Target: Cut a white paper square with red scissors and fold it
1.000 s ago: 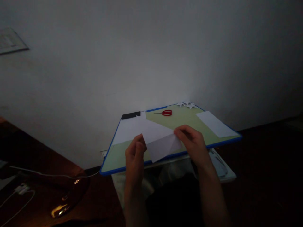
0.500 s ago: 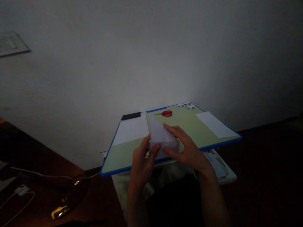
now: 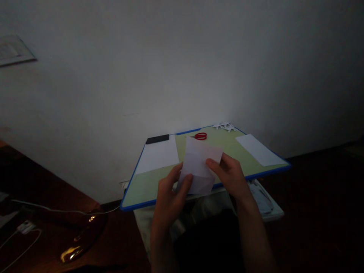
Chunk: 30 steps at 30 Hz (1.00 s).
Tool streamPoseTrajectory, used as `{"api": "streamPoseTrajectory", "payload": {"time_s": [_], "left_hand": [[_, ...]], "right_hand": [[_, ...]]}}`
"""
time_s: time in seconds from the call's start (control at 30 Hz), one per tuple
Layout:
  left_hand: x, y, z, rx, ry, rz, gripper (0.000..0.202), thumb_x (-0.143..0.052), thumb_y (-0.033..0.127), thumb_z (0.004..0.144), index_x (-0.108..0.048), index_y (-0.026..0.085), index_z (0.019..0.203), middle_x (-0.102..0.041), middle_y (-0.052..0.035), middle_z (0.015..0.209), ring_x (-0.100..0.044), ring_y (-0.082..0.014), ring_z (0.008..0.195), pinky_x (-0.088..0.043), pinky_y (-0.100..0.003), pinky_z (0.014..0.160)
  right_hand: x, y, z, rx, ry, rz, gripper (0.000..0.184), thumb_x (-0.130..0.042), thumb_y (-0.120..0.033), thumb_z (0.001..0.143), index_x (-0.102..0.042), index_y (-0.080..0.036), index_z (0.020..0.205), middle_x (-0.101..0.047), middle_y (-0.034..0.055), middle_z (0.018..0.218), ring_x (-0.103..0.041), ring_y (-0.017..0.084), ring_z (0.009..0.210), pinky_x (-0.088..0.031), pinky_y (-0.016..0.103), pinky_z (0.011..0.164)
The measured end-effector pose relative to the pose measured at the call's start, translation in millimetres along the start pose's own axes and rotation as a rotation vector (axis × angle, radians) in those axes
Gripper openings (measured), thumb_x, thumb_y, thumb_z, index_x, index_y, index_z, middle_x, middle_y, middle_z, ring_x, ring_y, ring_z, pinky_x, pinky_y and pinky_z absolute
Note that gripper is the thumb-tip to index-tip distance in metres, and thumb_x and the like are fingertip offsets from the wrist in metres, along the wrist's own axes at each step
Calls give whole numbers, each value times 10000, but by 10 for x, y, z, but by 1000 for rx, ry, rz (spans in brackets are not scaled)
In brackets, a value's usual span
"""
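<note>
Both of my hands hold a folded white paper (image 3: 200, 163) above the near edge of a green board with a blue rim (image 3: 148, 204). My left hand (image 3: 170, 197) pinches the paper's lower left side with thumb and fingers. My right hand (image 3: 231, 175) grips its right side, thumb on top. The paper stands tilted up towards me, with creases across it.
On the board lie a white sheet (image 3: 158, 154) at the left, a white strip (image 3: 259, 149) at the right, red scissors (image 3: 200, 136), a black bar (image 3: 157, 139) and several small paper cut-outs (image 3: 225, 126) at the far edge. White cables (image 3: 28, 227) lie on the dark wood at left.
The paper was spread wide between my hands, then folded together, and now stands up as a taller folded piece. My hands have come closer together.
</note>
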<state>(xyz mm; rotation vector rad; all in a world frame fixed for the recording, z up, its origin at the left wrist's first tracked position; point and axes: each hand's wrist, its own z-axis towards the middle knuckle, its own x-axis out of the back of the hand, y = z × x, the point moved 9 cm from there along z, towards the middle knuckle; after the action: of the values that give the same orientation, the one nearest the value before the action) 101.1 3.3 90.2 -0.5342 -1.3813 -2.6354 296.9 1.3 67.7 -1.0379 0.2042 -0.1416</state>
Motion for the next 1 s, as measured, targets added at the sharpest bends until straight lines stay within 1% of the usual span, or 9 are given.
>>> {"api": "streamPoseTrajectory", "payload": {"time_s": [0.13,0.23,0.33,0.43,0.53,0.73,0.87,0.93,1.0], "left_hand": [[-19,-59,6,19,-14,-59,296,-713,388,977,-777,215,1208,-846,-83,1067,-800,-239,897,-635,-316,746],[5,-109,16,28,25,-131,231,-781,373,935,-809,234,1117,-852,-56,1049,-805,-228,917,-635,-306,794],[33,-145,12,37,58,-154,202,-820,349,905,-821,233,1070,-855,-47,1019,-806,-217,886,-632,-289,773],[49,-158,-4,40,61,-150,181,-812,340,916,-832,233,1060,-855,-46,1005,-800,-205,851,-624,-280,750],[65,-152,-15,31,61,-160,173,-811,331,920,-842,244,1066,-857,-43,1023,-802,-200,865,-625,-275,757],[53,-144,-3,56,58,-251,200,-837,313,894,-850,266,1088,-862,-33,1032,-815,-190,866,-636,-252,748],[62,-140,-3,63,62,-284,180,-848,306,882,-857,267,1057,-864,-35,1018,-819,-196,863,-642,-251,736],[69,-135,-11,56,53,-263,186,-844,310,887,-855,283,1070,-864,-25,1022,-820,-194,863,-645,-252,741],[50,-103,-19,32,9,-197,189,-827,310,904,-852,306,1092,-863,-12,1029,-818,-188,862,-645,-255,756]], "right_hand": [[18,48,-4,-77,35,51,326,-804,-456,866,-812,-191,1058,-848,97,1098,-782,293,989,-637,403,859],[20,76,-15,-134,28,98,306,-838,-427,809,-820,-185,996,-858,90,1014,-787,295,931,-639,396,813],[66,131,-28,-169,59,166,287,-875,-396,760,-823,-195,958,-858,65,952,-781,280,870,-632,377,776],[107,186,-35,-172,94,246,275,-909,-361,738,-821,-205,947,-853,41,927,-765,247,819,-619,342,749],[106,195,-28,-150,91,285,247,-923,-332,746,-802,-211,924,-829,21,874,-740,214,778,-592,301,712],[76,166,10,-123,80,365,196,-876,-297,773,-746,-226,901,-760,-20,793,-673,162,703,-521,244,644],[70,160,0,-139,77,356,226,-886,-301,763,-717,-231,897,-721,-31,749,-642,153,661,-496,237,605],[65,148,-17,-148,68,323,300,-925,-300,728,-703,-243,921,-722,-37,762,-642,155,659,-503,238,596],[68,134,-30,-155,70,278,421,-969,-286,669,-692,-264,985,-727,-43,787,-652,163,673,-509,236,583]]}}
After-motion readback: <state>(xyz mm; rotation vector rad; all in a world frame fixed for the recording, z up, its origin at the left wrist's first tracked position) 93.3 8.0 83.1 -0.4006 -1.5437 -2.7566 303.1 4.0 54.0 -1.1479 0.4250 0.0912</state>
